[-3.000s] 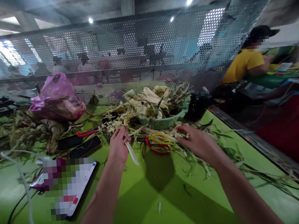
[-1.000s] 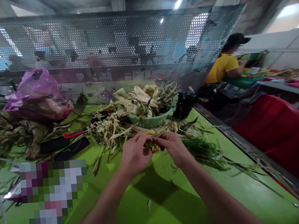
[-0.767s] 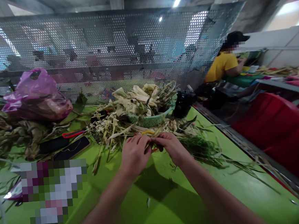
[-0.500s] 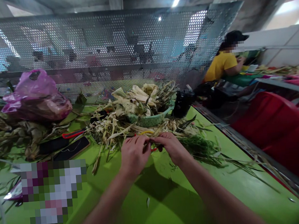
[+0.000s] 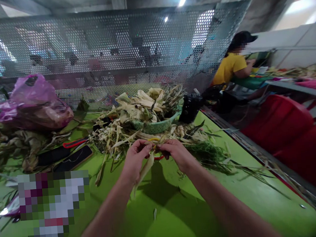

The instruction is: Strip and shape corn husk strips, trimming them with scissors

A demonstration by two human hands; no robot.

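My left hand (image 5: 136, 157) and my right hand (image 5: 176, 153) meet above the green table, fingers pinched together. Between their fingertips is a pale dried husk strip (image 5: 147, 167); its loose end hangs down beside my left hand. The fingers hide how the strip is folded or joined there. Just beyond my hands, a yellow thing (image 5: 153, 139) and a red curved edge (image 5: 159, 158) show in part. Behind them a green basket (image 5: 154, 127) holds a heap of dried husks (image 5: 140, 107), with more scraps (image 5: 115, 136) around it.
A green stringy bundle (image 5: 208, 154) lies right of my hands. To the left are a red-handled cutter (image 5: 75, 143), a dark phone-like slab (image 5: 73, 158) and a purple plastic bag (image 5: 33, 104). A black container (image 5: 190, 106) stands behind. A person in yellow (image 5: 229, 67) sits beyond red chairs (image 5: 281, 119).
My left hand has turned and its fingers have opened out into a pinch. The pale strip now hangs in view below the fingertips. The whole view has shifted slightly.
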